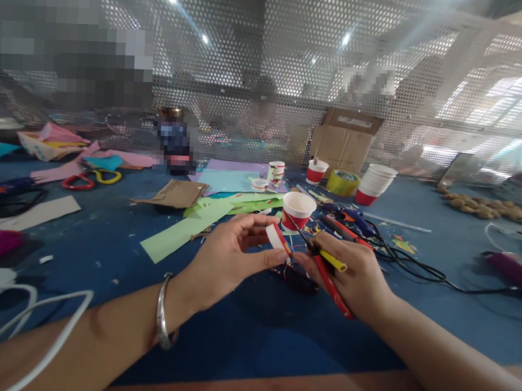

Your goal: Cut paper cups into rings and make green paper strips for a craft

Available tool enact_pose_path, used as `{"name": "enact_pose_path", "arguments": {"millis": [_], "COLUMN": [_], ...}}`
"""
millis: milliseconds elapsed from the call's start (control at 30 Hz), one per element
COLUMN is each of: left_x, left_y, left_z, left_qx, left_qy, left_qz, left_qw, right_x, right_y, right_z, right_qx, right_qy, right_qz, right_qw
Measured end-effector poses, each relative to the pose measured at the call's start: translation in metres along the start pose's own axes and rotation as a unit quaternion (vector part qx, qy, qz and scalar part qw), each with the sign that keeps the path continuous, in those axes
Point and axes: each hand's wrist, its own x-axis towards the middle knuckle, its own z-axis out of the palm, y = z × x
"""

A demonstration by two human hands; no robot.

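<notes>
So we've got a small red-and-white piece (277, 238) right between our hands, above the counter (237, 338), sitting in the gap between the left thumb and the curled left fingers. The left hand (230, 254) has it pinched: thumb pressed along the lower end, the other fingers bent around the upper side, so the grip is only about as wide as the piece itself. Our right hand (357, 269) is wrapped around a tool with red and yellow handles (331, 284), fingers folded closed on it, the red handle poking out below the hand and the dark, narrow tip pointing up and left, close beside the piece. Right thumb and fingertips are super near the piece's lower end too, but honestly we can't tell if they're touching it. Also can't make out whether the tool's tip is in contact with anything. Just behind all this there's a red-and-white paper cup (299, 206) standing upright, with a stack of cups (376, 182) further back on the right next to a roll of yellow tape (343, 184). Green paper strips (172, 236) lie off beyond the left hand.
</notes>
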Motion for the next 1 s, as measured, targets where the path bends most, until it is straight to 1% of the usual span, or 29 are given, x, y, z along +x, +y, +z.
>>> {"name": "enact_pose_path", "arguments": {"millis": [67, 167, 233, 300, 367, 433, 533, 600, 700, 867, 933, 1000], "left_x": [0.000, 0.000, 0.000, 0.001, -0.001, -0.005, -0.011, -0.012, -0.008, -0.001, -0.001, -0.004], "left_y": [-0.001, -0.003, -0.006, -0.008, -0.011, -0.013, -0.013, -0.011, -0.008, -0.004, -0.002, 0.000], "left_z": [-0.001, 0.002, 0.005, 0.008, 0.009, 0.009, 0.007, 0.006, 0.005, 0.000, -0.002, -0.006], "left_qx": [0.012, 0.020, 0.025, 0.043, 0.092, 0.181, 0.316, 0.364, 0.396, 0.414, 0.419, 0.426], "left_qy": [-0.006, -0.006, -0.020, -0.029, -0.020, -0.007, 0.000, -0.010, -0.032, -0.037, -0.056, -0.086], "left_qz": [0.004, -0.013, -0.017, 0.002, 0.031, 0.050, 0.103, 0.138, 0.127, 0.121, 0.102, 0.086], "left_qw": [1.000, 1.000, 0.999, 0.999, 0.995, 0.982, 0.943, 0.921, 0.909, 0.902, 0.901, 0.896], "right_x": [-0.001, -0.002, -0.003, -0.003, -0.002, -0.002, -0.003, -0.004, -0.004, -0.003, -0.003, -0.003], "right_y": [0.000, 0.000, 0.001, 0.001, 0.001, 0.000, -0.001, 0.000, 0.001, 0.002, 0.004, 0.006], "right_z": [0.000, 0.001, 0.003, 0.005, 0.007, 0.008, 0.008, 0.008, 0.008, 0.008, 0.008, 0.007], "right_qx": [0.020, 0.030, 0.027, 0.022, 0.017, 0.019, 0.022, 0.025, 0.036, 0.056, 0.053, 0.035], "right_qy": [-0.012, -0.030, -0.043, -0.055, -0.055, -0.043, -0.034, -0.039, -0.048, -0.057, -0.057, -0.057], "right_qz": [0.012, 0.022, 0.022, 0.020, 0.020, 0.021, 0.023, 0.027, 0.050, 0.099, 0.111, 0.117], "right_qw": [1.000, 0.999, 0.998, 0.998, 0.998, 0.999, 0.999, 0.999, 0.997, 0.992, 0.991, 0.991]}}
